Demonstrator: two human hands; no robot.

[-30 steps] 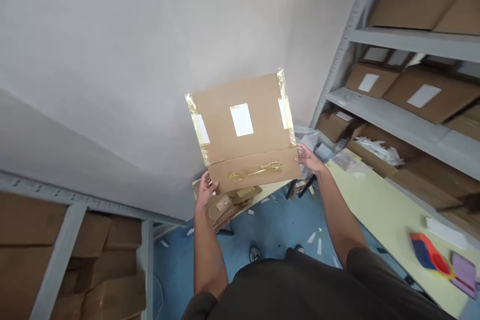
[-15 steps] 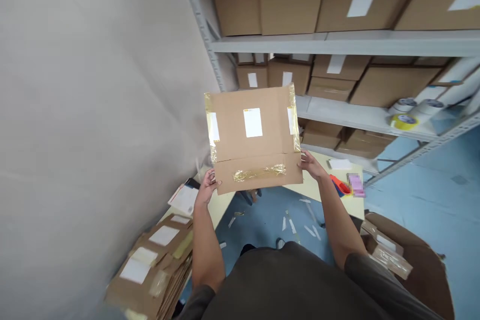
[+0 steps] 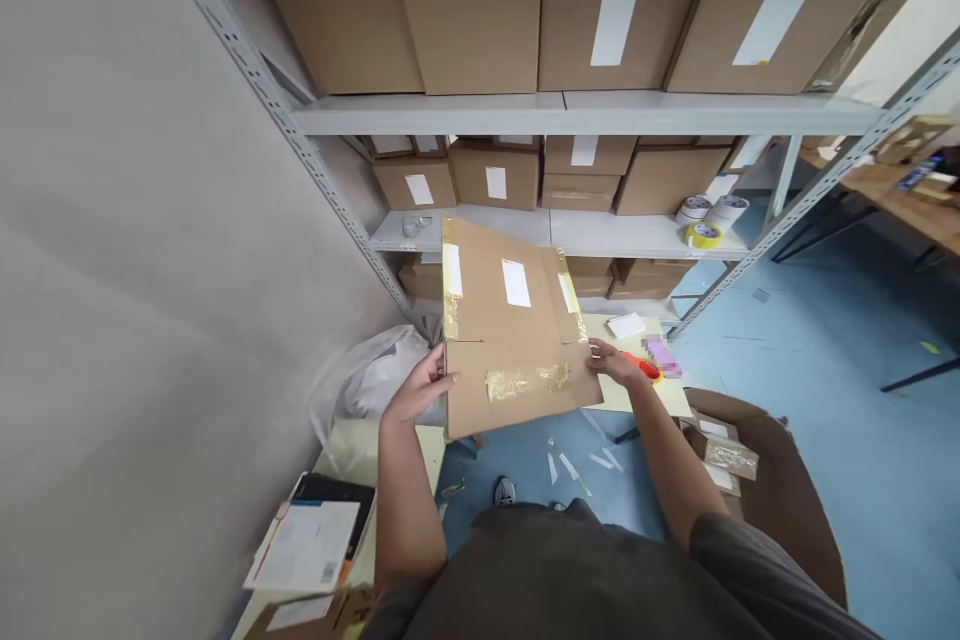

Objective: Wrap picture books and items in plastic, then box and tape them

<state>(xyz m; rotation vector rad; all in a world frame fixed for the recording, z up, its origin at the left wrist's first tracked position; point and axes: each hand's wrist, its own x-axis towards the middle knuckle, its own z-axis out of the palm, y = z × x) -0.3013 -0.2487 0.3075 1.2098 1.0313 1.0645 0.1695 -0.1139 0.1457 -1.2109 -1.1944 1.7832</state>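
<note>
A flattened cardboard box is held up in front of me, tilted, with white labels and strips of shiny yellowish tape on it. My left hand grips its left edge, thumb on the near face. On the right edge, my right hand is closed around the cardboard, its fingers partly hidden behind. Beyond the right hand, a red-orange tool, its kind unclear, lies on the pale table beside a white pad.
A metal shelf rack with several cardboard boxes stands ahead. Tape rolls sit on its middle shelf. At left are papers and plastic bags. A large open carton holds packages on the right. Paper strips litter the floor.
My view has turned to the right. The flattened box is lower and tilted more, its left side swung nearer. Both hands still hold its edges.
</note>
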